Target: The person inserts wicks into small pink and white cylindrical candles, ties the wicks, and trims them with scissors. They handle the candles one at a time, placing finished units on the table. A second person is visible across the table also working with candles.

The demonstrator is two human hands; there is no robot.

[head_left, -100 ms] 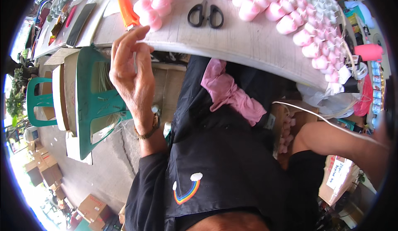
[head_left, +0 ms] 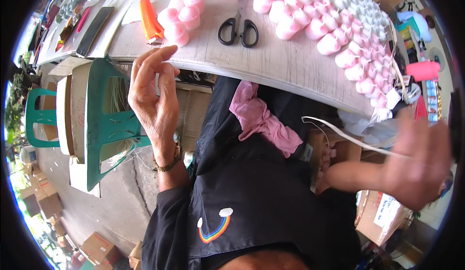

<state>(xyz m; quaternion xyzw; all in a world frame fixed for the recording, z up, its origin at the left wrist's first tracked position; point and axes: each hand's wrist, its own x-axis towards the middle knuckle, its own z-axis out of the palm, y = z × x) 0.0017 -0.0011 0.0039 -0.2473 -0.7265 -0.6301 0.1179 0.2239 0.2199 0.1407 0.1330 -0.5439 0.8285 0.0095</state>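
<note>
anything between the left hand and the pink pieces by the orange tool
Nothing visible: the left hand has its fingertips just short of the nearest of the pink pieces in this view. The orange tool lies left of them, off that line.

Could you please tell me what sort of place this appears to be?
Probably a small craft or assembly workshop: many small pink pieces crowd a worktable, black-handled scissors lie among them, and cardboard boxes sit on the floor.
</note>
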